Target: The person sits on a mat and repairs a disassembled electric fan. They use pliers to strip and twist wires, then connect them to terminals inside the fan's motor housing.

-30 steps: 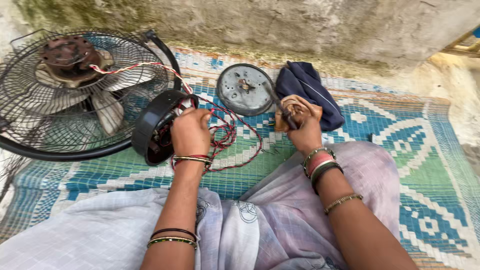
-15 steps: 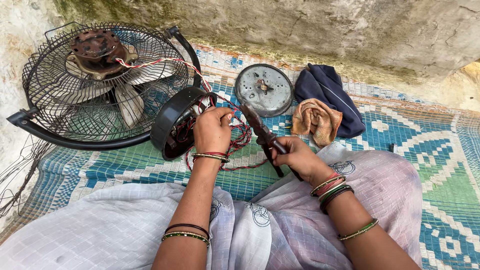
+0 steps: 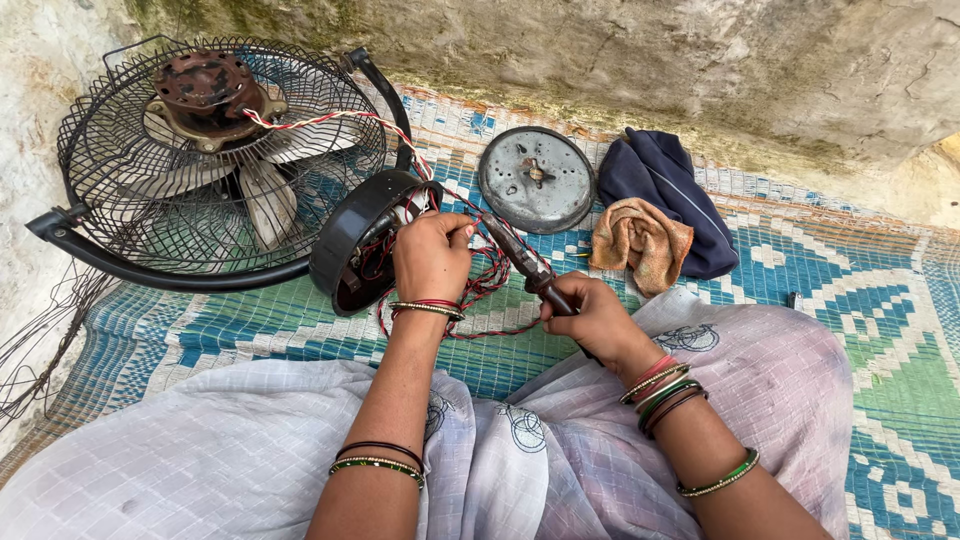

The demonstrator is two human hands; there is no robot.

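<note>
The left hand (image 3: 430, 255) holds the rim of a round black case (image 3: 365, 240). Its fingers are wrapped tight on the case, which stands on its edge on the mat (image 3: 880, 300), just in front of the person's lap. Red and white wires (image 3: 480, 290) spill out of the case and loop under the hand. More wire runs from the case up to the rusty motor (image 3: 205, 85) of the fan (image 3: 215, 165), which lies flat to the left of the case.

The right hand (image 3: 595, 320) grips a dark tool (image 3: 530, 265). Its fingers are closed around the handle. The tip of the tool points at the wires by the left hand.

Behind the hands, a round grey metal plate (image 3: 537, 178) lies on the mat. Beside it are an orange rag (image 3: 640, 240) and a dark blue cloth (image 3: 670, 190), touching each other.
</note>
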